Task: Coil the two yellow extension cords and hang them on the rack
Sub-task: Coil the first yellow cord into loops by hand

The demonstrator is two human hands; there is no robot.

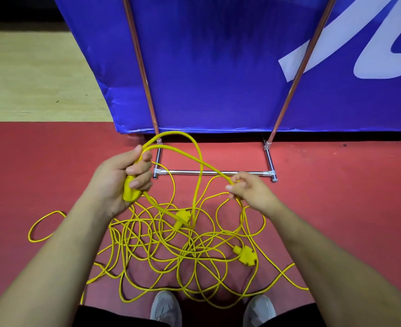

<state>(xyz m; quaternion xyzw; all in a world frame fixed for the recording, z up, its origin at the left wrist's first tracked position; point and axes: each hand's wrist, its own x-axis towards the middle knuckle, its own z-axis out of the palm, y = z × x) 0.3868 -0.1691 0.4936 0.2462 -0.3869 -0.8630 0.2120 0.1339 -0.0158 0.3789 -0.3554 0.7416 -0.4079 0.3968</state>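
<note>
Tangled yellow cords [171, 251] cover the red floor [336, 208] from the shoes [165, 308] up to the rack's bottom bar [218, 172], with two plugs [246, 254] lying among them. A raised loop [173, 132], gripped by the left hand [121, 178] and pinched by the right hand [249, 190], crosses in front of the bar and the left pole [142, 74]. Between that and the right pole [298, 76] the gap is open, backed by a blue banner [218, 67]. Bare floor lies right of the tangle.
</note>
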